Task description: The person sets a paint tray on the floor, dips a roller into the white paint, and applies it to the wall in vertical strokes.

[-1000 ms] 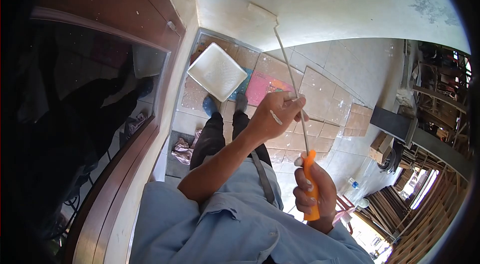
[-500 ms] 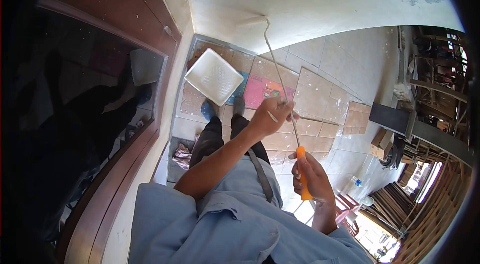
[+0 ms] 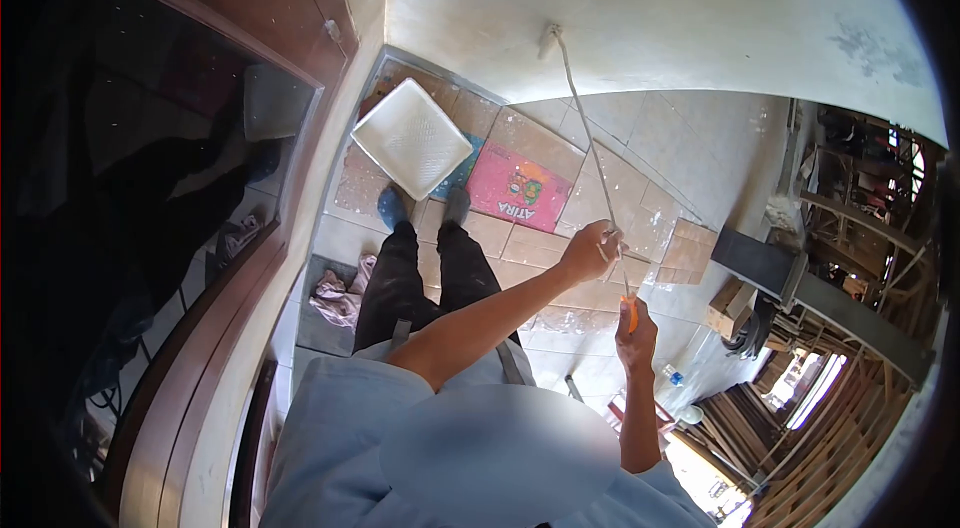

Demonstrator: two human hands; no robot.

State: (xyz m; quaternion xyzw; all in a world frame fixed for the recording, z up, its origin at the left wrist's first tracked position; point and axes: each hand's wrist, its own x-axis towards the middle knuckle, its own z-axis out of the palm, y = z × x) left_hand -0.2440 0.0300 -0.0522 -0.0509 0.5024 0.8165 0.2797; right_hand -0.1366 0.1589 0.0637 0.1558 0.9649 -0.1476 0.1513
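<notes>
A long-rod paint roller (image 3: 590,133) reaches away from me to the pale wall (image 3: 640,8). Its small roller head (image 3: 548,42) touches the wall surface. My left hand (image 3: 592,253) is closed around the thin metal rod partway along it, with pale paint marks on the fingers. Lower down, my right hand (image 3: 637,333) grips the orange handle (image 3: 629,313), most of which the fingers hide. On the floor by my feet lies a white paint tray (image 3: 412,138) with a ribbed bottom.
Paint-spotted cardboard sheets (image 3: 535,143) and a pink printed sheet (image 3: 520,186) cover floor tiles. A dark-paned wooden door (image 3: 300,78) stands left. A crumpled cloth (image 3: 340,298) lies beside my leg. A cardboard box (image 3: 733,306), a bottle (image 3: 673,375) and stacked timber (image 3: 850,438) are right.
The roller head has shifted rightward along the wall and turned more upright in view. Both hands have moved rightward with the rod, and the camera view has shifted.
</notes>
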